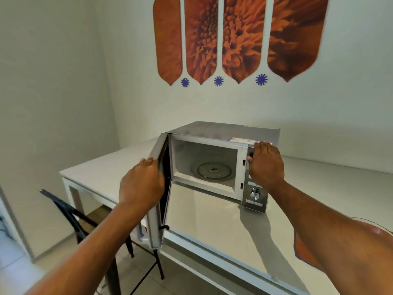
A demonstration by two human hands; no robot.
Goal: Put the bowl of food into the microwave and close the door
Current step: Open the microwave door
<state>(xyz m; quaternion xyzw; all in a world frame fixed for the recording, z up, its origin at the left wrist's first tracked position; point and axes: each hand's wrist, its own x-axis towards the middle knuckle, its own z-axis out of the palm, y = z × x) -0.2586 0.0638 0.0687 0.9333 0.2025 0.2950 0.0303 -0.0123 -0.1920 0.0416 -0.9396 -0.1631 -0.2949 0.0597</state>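
Your two hands are on the open microwave (214,165), one at the door, one at the control panel.

Your left hand (141,185) reaches forward with the arm stretched out, its fingers (148,161) curled over the outer edge of the door (158,196), which stands swung wide toward you. Your right hand (265,165) lies flat, palm down, against the top of the control panel (255,196), fingers together and holding nothing. There is one microwave on the white surface (212,226), one glass turntable (212,170) in its bare cavity, and one round knob (254,194) showing below your right hand. One dark chair (70,211) stands at the surface's left end. Four orange petal panels (234,37) and three blue flower marks (218,80) hang on the wall. The cavity lies between your two hands.
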